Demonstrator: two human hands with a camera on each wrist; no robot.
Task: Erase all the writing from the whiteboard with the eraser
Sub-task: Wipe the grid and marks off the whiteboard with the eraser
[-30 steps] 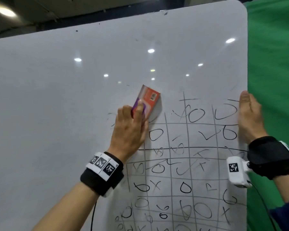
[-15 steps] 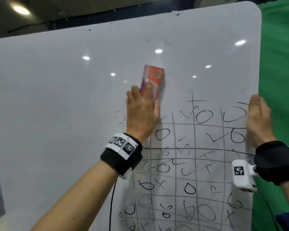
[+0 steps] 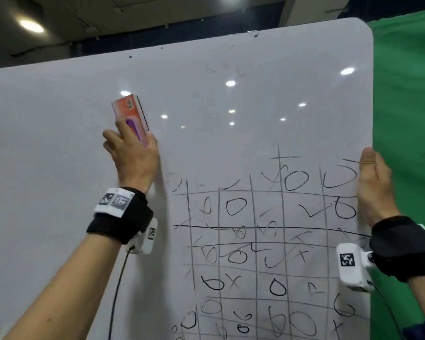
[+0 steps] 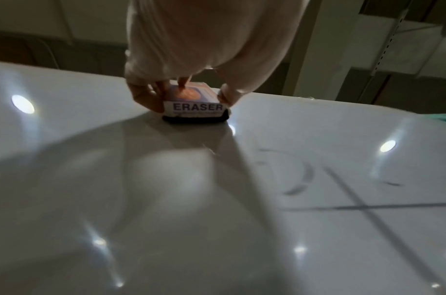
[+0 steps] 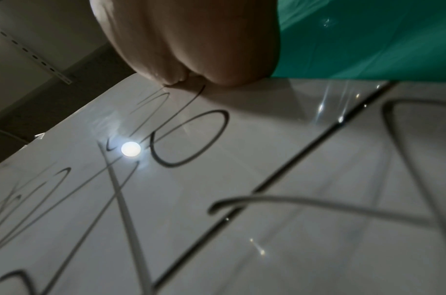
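Against whiteboard [image 3: 59, 155], left hand [image 3: 133, 155] fingers [image 4: 146, 95] clamp eraser [image 3: 130, 116] felt-down to wipe; right hand [image 3: 373, 187] grips edge, steadying.

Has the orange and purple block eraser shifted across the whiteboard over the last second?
Yes. The orange and purple block eraser, gripped by the left hand, has moved up and left, away from the drawn grid's top-left corner on the whiteboard.

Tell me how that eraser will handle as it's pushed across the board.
The eraser looks like a stiff, boxy block, so it probably won't flex. Its dark felt base lies flat on the glossy whiteboard, so it likely glides easily. The left hand grips it alone, suggesting it's light.
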